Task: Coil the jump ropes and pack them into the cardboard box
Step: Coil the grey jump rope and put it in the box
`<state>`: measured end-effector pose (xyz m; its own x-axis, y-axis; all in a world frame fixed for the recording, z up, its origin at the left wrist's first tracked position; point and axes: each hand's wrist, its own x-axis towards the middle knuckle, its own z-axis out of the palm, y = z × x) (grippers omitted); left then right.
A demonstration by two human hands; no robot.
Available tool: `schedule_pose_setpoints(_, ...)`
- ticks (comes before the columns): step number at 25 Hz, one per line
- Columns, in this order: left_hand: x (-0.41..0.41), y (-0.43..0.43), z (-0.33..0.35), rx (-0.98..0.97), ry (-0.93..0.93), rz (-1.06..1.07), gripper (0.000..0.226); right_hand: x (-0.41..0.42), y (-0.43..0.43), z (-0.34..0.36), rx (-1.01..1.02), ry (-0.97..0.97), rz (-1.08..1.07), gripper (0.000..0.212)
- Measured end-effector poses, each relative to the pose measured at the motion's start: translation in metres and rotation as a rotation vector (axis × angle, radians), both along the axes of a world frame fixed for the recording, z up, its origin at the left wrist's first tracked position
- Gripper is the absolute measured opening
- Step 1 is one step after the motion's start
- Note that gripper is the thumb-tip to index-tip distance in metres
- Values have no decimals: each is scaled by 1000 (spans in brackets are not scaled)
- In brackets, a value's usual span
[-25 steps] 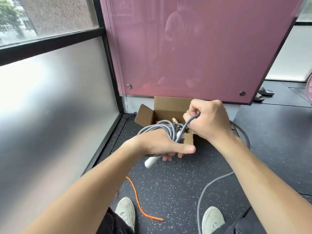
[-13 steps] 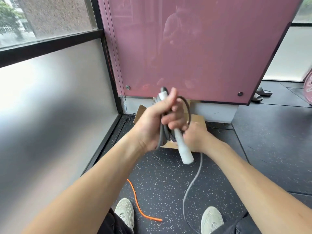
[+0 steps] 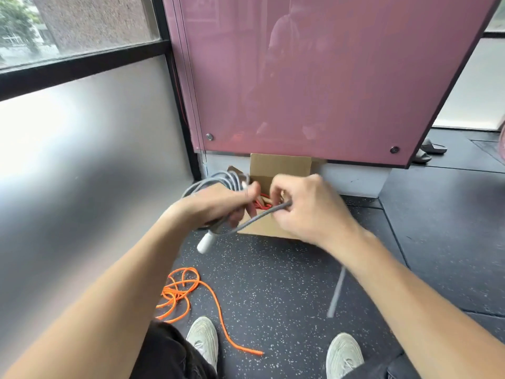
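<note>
Head cam, fwd-down, close over hands (image 3: 262, 206)

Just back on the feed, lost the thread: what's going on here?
A person is coiling the grey jump rope: the left hand grips the coil, its white handle sticking out below, while the right hand pinches the loose strand. The open cardboard box behind the hands already holds a red rope. An orange rope lies uncoiled on the floor.

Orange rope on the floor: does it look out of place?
Yes. The orange rope lies in a loose tangle by the left shoe, uncoiled and outside the cardboard box.
</note>
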<state>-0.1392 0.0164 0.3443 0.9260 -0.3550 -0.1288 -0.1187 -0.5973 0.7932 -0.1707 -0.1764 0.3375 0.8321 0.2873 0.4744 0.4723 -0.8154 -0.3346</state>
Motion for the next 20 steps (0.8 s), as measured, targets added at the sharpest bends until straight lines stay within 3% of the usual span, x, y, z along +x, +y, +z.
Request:
schedule_pose_setpoints(2, -5, -9, -8, 151, 125, -296, 62, 15, -27, 3, 177, -45, -92, 20)
schedule_pose_setpoints(7, -16, -55, -21, 187, 281, -478, 34, 22, -40, -3, 265, -21, -1, 29)
schedule_pose_setpoints(10, -20, -60, -20, -120, 489, -602, 12, 23, -45, -1, 392, 206, 198, 47)
schedule_pose_setpoints(13, -16, -49, -12, -582, 680, -725, 23, 14, -48, 11, 699, 638, 513, 68)
schedule_pose_setpoints(15, -14, -40, -8, -784, 739, -787, 32, 7, -43, 15, 663, 763, 679, 76)
schedule_pose_setpoints(18, -16, -35, -8, -854, 739, -821, 32, 7, -39, 8, 488, 725, 699, 76)
schedule_pose_setpoints(20, -19, -35, -9, -856, 736, -815, 31, 9, -41, 10, 496, 785, 736, 78)
